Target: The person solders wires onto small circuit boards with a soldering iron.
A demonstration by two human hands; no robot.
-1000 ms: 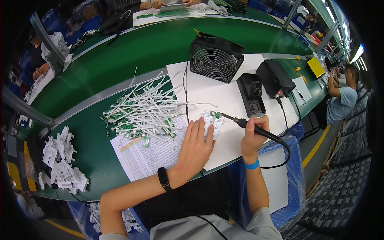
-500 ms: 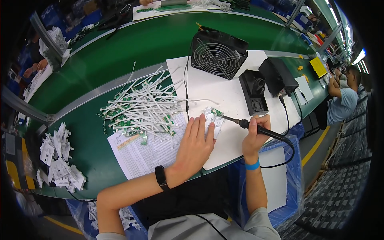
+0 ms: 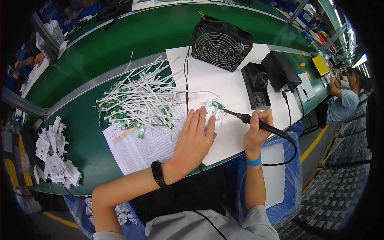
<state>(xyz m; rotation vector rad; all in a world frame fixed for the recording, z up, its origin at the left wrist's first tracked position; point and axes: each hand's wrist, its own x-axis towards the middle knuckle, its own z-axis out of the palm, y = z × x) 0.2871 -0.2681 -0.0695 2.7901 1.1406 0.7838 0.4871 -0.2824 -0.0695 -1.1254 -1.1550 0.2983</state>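
My left hand (image 3: 195, 138) lies flat with its fingers stretched out, the fingertips resting on a white plastic piece (image 3: 217, 119) on a white sheet (image 3: 230, 142). A small green circuit board (image 3: 218, 105) sits at the far end of that piece. My right hand (image 3: 257, 131) is closed around the black handle of a soldering iron (image 3: 239, 115). The iron's tip points left and reaches the board's right edge; whether it touches is too small to tell. A printed paper (image 3: 125, 154) lies left of my left hand, partly under a heap of white cables (image 3: 140, 98) with green boards.
White plastic pieces (image 3: 56, 160) are piled at the far left. A black fan (image 3: 221, 46) with a wire guard stands at the back, beside a black iron stand (image 3: 256, 88) and a black box (image 3: 281, 72). The iron's cord (image 3: 295, 149) loops at right. A co-worker (image 3: 344, 98) sits beyond.
The whole view has shifted slightly. Both hands keep nearly the same pose, with the iron's tip still at the board's right edge.
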